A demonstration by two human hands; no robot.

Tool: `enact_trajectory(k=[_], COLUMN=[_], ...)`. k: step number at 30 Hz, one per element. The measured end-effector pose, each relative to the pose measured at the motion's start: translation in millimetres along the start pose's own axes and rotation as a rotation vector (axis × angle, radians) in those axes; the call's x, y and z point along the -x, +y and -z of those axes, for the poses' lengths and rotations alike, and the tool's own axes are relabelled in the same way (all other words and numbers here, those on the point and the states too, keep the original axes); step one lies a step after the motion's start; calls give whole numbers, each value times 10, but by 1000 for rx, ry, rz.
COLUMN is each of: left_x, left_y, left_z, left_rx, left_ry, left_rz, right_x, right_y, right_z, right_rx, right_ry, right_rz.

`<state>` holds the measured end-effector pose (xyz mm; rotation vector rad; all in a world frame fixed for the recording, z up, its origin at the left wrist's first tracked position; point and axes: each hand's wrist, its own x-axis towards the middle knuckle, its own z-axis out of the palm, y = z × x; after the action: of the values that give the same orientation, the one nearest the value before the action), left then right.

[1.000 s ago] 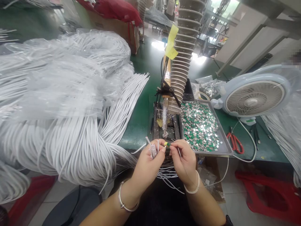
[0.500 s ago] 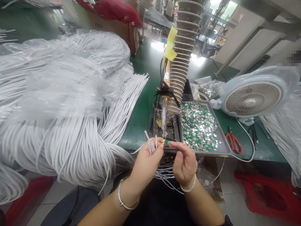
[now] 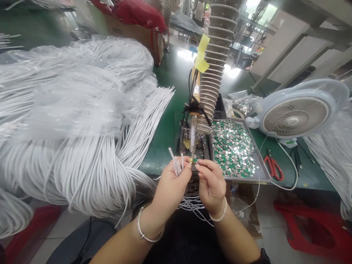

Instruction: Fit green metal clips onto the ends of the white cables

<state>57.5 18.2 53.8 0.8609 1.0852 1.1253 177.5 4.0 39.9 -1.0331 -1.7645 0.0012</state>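
My left hand (image 3: 172, 189) is closed around several white cables (image 3: 176, 165), whose cut ends stick up above the fingers. At its fingertips sits a small green circuit board (image 3: 195, 160) with a yellowish part beside it. My right hand (image 3: 212, 183) pinches a thin solder wire close to the board; its tip between the fingers is hard to make out. Just above both hands, a soldering iron (image 3: 193, 137) points down from its stand, its tip at or very near the board. Whether they touch, I cannot tell.
A grey tray (image 3: 262, 165) full of small green-and-metal boards lies to the right, beside red-handled pliers (image 3: 272, 165) and a blue fan (image 3: 295, 113). Big bundles of white cable (image 3: 90, 165) cover the left. A ribbed hose (image 3: 213, 73) hangs behind the iron.
My right hand has moved slightly left and up, its spread fingers now pinched together. The board has shifted a little upward, toward the iron's tip. My left hand keeps its hold.
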Motion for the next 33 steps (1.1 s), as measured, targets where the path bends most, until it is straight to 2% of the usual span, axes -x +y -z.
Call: enact_trajectory(k=[16, 33], left_x=[12, 19], left_y=[53, 21], left_z=[6, 11], left_rx=[-8, 10], left_ry=[-14, -5], left_rz=[-41, -20], right_x=[-43, -22], right_y=[-38, -60], right_z=[-21, -11], right_rx=[-24, -12], right_ry=[8, 4], right_rz=[10, 6])
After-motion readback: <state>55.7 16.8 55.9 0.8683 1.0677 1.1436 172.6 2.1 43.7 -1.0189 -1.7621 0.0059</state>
